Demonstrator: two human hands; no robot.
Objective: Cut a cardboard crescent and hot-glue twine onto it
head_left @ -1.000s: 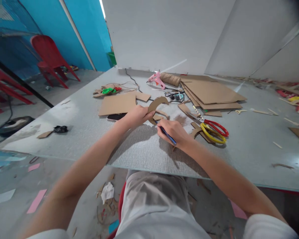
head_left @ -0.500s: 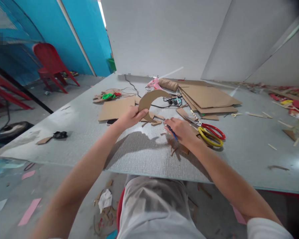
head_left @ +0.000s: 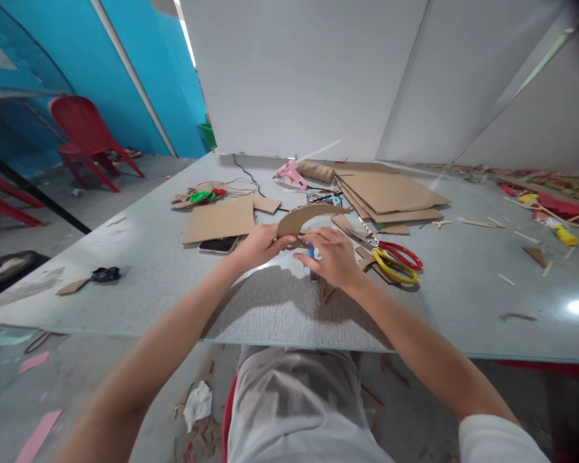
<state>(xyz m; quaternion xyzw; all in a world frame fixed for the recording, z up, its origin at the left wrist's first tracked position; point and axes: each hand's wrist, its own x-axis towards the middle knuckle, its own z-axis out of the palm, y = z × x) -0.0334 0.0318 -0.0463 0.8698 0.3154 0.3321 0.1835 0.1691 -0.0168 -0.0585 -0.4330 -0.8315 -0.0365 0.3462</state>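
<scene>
Counter [head_left: 260,318] carries the scissors [head_left: 380,247], right of both hands, probably for quick reach. Cardboard crescent [head_left: 294,222] held up between hands, back from near edge; long axis roughly left-right, free tip pointing right. Left hand [head_left: 260,247] pinches its left end, likely steadying; right hand [head_left: 335,257] grips blue tool [head_left: 311,251] close by, likely for control.

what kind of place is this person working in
Probably a craft workshop or makeshift workroom: a pink glue gun, red-and-yellow-handled scissors and a stack of cardboard sheets share the table with scattered offcuts.
</scene>
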